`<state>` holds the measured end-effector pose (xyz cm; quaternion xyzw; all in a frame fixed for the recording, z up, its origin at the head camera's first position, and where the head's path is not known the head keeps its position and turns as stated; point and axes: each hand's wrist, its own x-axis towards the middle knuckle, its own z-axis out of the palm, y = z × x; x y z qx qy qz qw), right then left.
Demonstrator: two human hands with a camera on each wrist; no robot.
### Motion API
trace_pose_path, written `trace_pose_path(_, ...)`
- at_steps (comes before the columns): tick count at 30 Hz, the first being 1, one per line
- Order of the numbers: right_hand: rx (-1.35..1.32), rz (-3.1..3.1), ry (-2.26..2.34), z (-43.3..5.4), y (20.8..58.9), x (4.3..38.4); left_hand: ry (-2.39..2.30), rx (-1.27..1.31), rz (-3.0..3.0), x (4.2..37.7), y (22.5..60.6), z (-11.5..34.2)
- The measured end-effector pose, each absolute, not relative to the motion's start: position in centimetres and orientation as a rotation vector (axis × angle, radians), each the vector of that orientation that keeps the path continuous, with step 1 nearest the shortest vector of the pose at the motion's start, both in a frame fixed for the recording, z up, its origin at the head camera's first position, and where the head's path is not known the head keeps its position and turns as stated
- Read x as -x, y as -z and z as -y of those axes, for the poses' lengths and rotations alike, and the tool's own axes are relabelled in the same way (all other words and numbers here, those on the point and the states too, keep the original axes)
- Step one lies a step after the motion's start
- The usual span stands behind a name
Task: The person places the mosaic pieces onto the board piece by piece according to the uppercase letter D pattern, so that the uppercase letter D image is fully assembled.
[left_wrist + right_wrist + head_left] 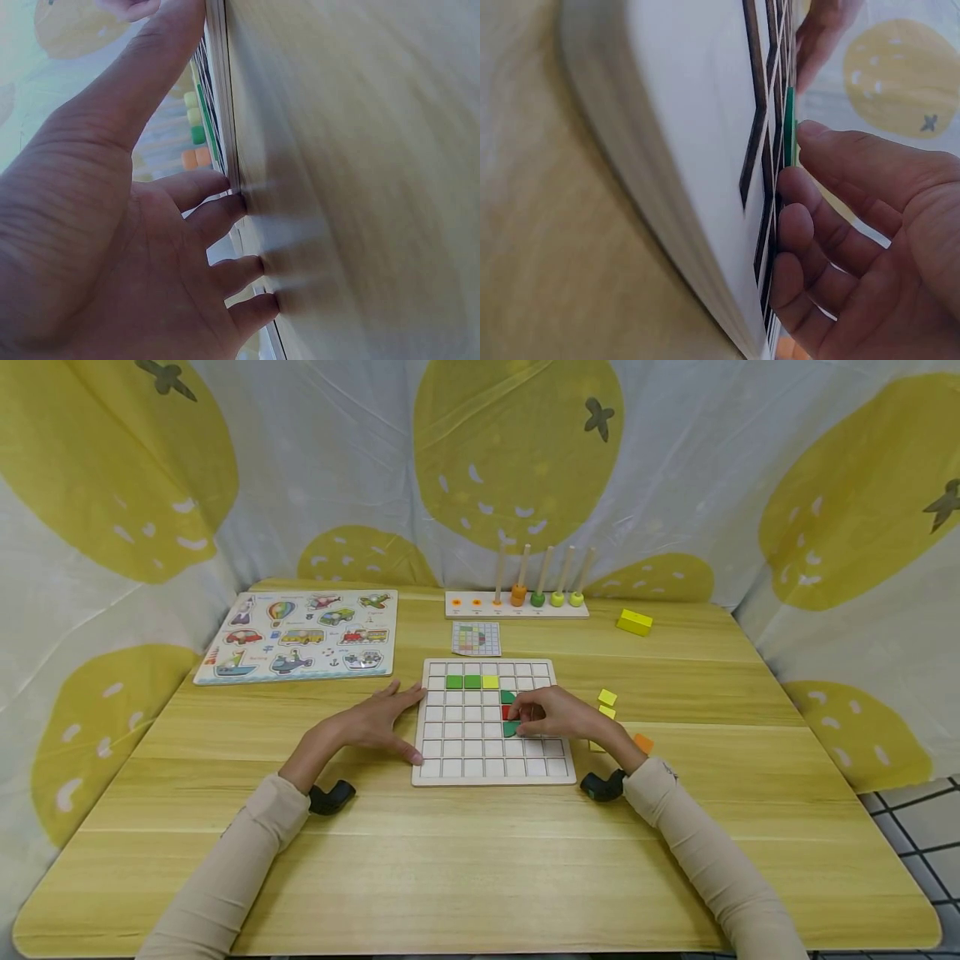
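Note:
A pale wooden grid board (pixel 472 779) lies in front of me. My left hand (pixel 375 722) spreads along its left edge, thumb and fingertips touching the rim. In the left wrist view its fingers (pixel 217 221) reach the board's side. My right hand (pixel 553 714) is over the right half, fingers loosely bent and fingertips at the surface. Its thumb is right at a green rounded tile (pixel 512 729), its index finger over a red tile (pixel 506 712). Another green rounded tile (pixel 507 697) sits above the red one. Two green square tiles (pixel 463 682) and a yellow tile (pixel 490 682) fill upper cells.
Yellow tiles (pixel 607 697) and an orange tile (pixel 642 743) lie right of the board, partly behind my right wrist. Behind the board are a small pattern card (pixel 476 639) and a peg counter (pixel 517 606). A vehicle puzzle (pixel 300 635) and yellow block (pixel 634 622) stand farther out.

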<state>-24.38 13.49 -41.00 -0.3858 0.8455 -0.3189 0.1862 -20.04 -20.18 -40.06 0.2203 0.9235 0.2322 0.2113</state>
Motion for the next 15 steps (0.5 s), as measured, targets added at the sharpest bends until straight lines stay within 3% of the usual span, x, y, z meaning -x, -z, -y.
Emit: trace_pose_path(15,0.952,-2.399,0.980,-15.1,40.5,24.4,-0.646,-0.622,-2.565,20.0,40.0,20.3)
